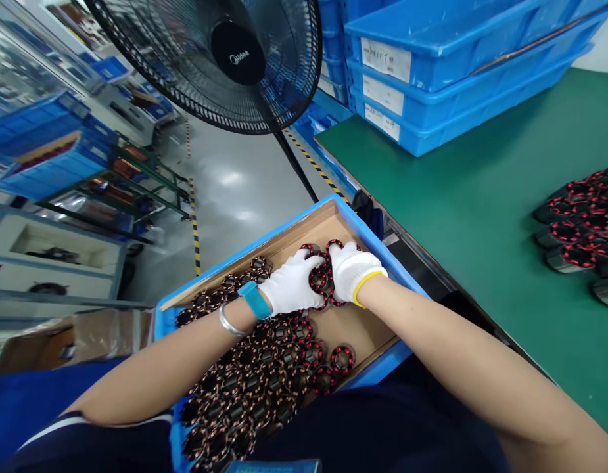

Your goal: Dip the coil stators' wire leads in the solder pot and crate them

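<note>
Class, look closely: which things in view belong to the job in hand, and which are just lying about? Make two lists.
Seem to belong:
left hand, gloved
right hand, gloved
red rings between the hands
copper rings
blue tray, holding both kinds
perhaps the similar rings on the table

Seem just lying about:
fan
stacked bins
carton
</note>
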Demonstrator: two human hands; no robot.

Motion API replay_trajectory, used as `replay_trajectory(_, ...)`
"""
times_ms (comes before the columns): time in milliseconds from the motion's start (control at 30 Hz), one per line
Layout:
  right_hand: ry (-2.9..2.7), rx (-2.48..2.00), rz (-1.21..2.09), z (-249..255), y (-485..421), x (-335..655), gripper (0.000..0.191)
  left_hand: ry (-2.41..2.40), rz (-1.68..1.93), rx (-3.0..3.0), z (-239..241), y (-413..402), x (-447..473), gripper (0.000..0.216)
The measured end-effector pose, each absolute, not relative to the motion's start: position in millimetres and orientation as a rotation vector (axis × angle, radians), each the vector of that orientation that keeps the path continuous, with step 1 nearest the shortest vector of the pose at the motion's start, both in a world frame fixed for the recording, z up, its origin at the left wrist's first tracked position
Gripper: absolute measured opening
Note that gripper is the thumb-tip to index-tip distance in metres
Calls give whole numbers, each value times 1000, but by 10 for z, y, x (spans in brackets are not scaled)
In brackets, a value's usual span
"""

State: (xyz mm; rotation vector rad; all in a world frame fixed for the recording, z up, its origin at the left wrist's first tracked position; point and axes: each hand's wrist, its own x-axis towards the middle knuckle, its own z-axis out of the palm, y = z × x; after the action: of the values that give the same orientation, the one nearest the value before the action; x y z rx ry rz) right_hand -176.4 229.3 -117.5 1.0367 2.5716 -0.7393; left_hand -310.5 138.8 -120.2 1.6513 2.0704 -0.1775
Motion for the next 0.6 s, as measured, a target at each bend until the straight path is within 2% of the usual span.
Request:
replay_trajectory(100, 2598, 1019, -752, -1189, 2305, -1750, 75, 2067, -185, 1654, -1219, 1418, -3082, 88)
replay_trajectory(267, 2601, 999, -799, -1181, 2327, -1684, 81, 2040, -251, 1710, -1238, 1438, -3053, 80)
replay_trajectory(433, 2655, 1020, -881, -1161, 2323, -1564, 66, 2034, -201, 1798, -1234, 1441, -3027, 70)
replay_trajectory(600, 2683, 1062, -904, -1141, 2322, -1468, 71, 2026, -162, 1822, -1205, 1430, -3002, 72)
